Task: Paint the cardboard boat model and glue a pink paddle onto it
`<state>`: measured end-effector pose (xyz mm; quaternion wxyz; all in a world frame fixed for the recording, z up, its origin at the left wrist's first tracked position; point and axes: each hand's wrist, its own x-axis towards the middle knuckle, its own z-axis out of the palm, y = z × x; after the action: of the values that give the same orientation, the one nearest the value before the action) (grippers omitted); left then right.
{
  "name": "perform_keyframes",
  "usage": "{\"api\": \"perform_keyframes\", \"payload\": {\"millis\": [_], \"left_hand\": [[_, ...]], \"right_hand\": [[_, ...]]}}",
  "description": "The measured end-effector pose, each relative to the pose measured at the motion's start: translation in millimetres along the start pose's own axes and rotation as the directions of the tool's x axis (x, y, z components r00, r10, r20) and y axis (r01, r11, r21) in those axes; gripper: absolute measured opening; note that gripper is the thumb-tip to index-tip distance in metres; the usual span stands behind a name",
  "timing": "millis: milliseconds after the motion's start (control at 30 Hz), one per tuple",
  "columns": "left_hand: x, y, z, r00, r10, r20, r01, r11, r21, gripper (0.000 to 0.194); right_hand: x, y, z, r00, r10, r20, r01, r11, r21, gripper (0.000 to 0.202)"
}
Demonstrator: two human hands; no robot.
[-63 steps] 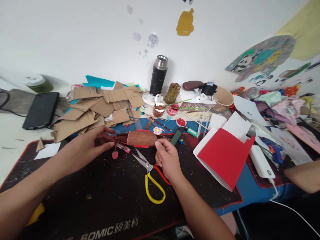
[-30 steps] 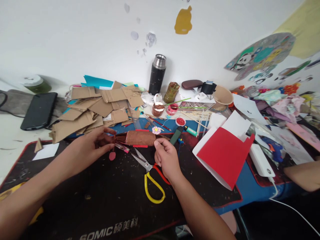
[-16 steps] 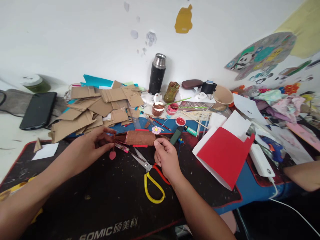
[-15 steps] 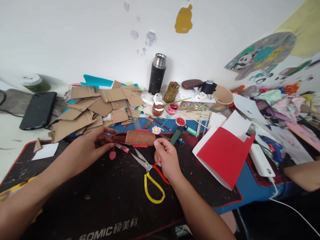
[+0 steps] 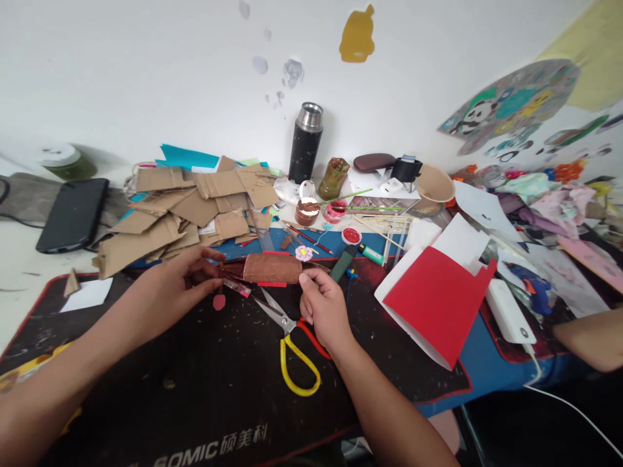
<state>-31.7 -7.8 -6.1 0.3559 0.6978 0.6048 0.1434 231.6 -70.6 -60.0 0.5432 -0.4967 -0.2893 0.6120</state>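
Note:
A brown-painted craft piece (image 5: 272, 268) with red strips along its edges is held level above the black mat. My left hand (image 5: 187, 279) is closed, thumb and fingers pinching its narrow left end, where a small pinkish-red disc (image 5: 219, 302) hangs. With thumb against curled fingers, my right hand (image 5: 324, 301) grips the right end. Just above that end shows a pink-and-white flower (image 5: 304, 253); whether it is attached, I cannot tell. A slim pink-labelled item (image 5: 238, 287) lies below the piece. Scissors (image 5: 286, 320) with yellow and red handles rest between my hands, blades parted.
Cardboard scraps (image 5: 195, 201) are heaped at the back left. Paint pots (image 5: 307, 214), a black flask (image 5: 305, 146) and thin sticks stand or lie behind. Folded red card (image 5: 435, 301) and a white power bank (image 5: 509, 311) lie right. Another person's arm (image 5: 591, 340) reaches in there.
Both hands keep their grip on the brown piece in nearly the same place. The whole view has shifted very slightly; nothing else visibly moved.

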Motion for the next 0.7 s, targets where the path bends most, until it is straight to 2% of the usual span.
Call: {"api": "perform_keyframes", "payload": {"millis": [700], "left_hand": [[-1.3,1.9,0.9,1.000,-0.001,-0.015,0.000,1.000,-0.013,0.048]], "right_hand": [[-1.3,-0.8,0.8,1.000,0.001,-0.011,-0.001,1.000,-0.010,0.040]]}}
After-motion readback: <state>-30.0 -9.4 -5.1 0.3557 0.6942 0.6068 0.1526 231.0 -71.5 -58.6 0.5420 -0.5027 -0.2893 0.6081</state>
